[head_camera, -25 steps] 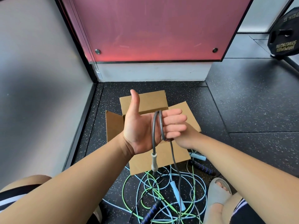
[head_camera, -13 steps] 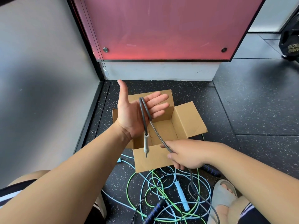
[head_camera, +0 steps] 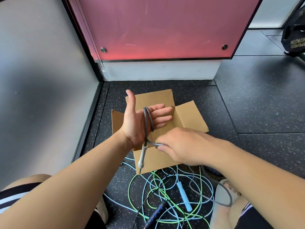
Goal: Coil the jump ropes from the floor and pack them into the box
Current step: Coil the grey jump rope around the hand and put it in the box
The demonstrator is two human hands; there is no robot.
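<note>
My left hand [head_camera: 140,120] is held flat above the open cardboard box [head_camera: 188,118], fingers straight and thumb up. A grey jump rope [head_camera: 148,119] is looped round its palm, and the rope's pale end piece [head_camera: 142,157] hangs down below the wrist. My right hand [head_camera: 183,146] pinches the same grey rope just under the left palm, in front of the box. The rest of the grey rope trails down to the floor on the right. Green [head_camera: 140,179] and light blue [head_camera: 182,195] ropes lie tangled on the floor below the box.
A black rope with a dark blue-banded handle [head_camera: 156,214] lies in the tangle. A grey wall stands on the left and a red panel [head_camera: 156,27] behind the box. My sandalled foot [head_camera: 226,195] is at the lower right, and a weight plate [head_camera: 295,38] at the far right.
My right hand has brought the grey rope from lower right up under the left palm, laying another turn. The left hand has stayed flat with the loops on it.
</note>
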